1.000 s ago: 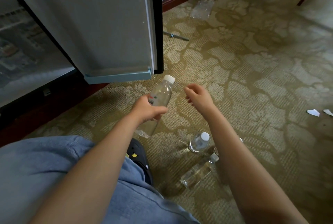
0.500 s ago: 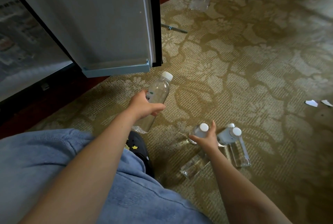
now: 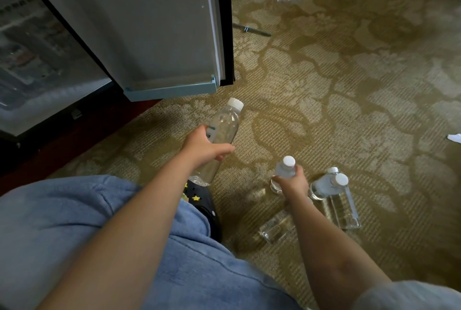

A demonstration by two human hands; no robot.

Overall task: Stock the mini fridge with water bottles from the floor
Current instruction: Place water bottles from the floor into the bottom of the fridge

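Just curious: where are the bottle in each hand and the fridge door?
Tilted bottle (image 3: 224,123), head view, body above left hand (image 3: 202,146).
Upright bottle (image 3: 289,160), head view, cap above right hand (image 3: 293,182).
Fridge door (image 3: 149,22), head view, grey inner panel.

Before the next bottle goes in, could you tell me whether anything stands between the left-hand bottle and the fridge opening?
Nothing visible does. The fridge door is swung open, its bottom edge just beyond the bottle that the left hand grips, and the fridge interior lies open to the left.
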